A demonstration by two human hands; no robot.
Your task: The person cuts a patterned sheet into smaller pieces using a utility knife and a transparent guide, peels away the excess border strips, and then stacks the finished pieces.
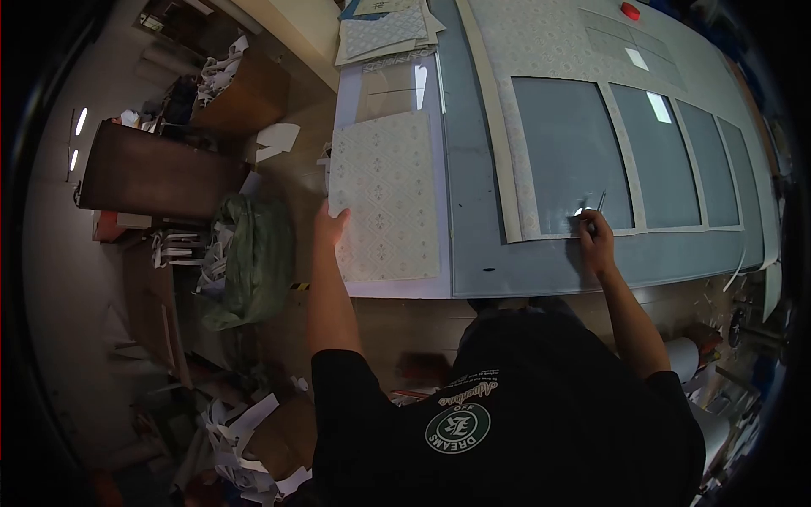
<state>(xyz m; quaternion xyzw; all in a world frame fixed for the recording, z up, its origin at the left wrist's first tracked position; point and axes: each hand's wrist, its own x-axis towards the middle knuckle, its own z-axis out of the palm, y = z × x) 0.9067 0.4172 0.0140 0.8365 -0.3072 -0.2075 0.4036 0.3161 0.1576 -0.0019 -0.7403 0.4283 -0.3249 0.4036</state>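
Note:
My left hand (332,226) is at the left edge of a cream sheet with a diamond pattern (389,203), thumb on top and the other fingers mostly hidden at the edge. That sheet lies on the pale left part of the table. My right hand (596,241) is closed around a slim, pen-like tool (601,201) that points up and away; its exact kind is too small to make out. Below this hand is the lower strip of a large patterned wallpaper sheet (541,51) with several rectangular openings, through which the grey tabletop (574,152) shows.
A stack of patterned sample sheets (389,38) lies at the table's far left. Red tape (630,11) and a clear gridded ruler (634,51) rest on the wallpaper. Left of the table stand a green plastic bag (253,253) and a brown cabinet (160,169).

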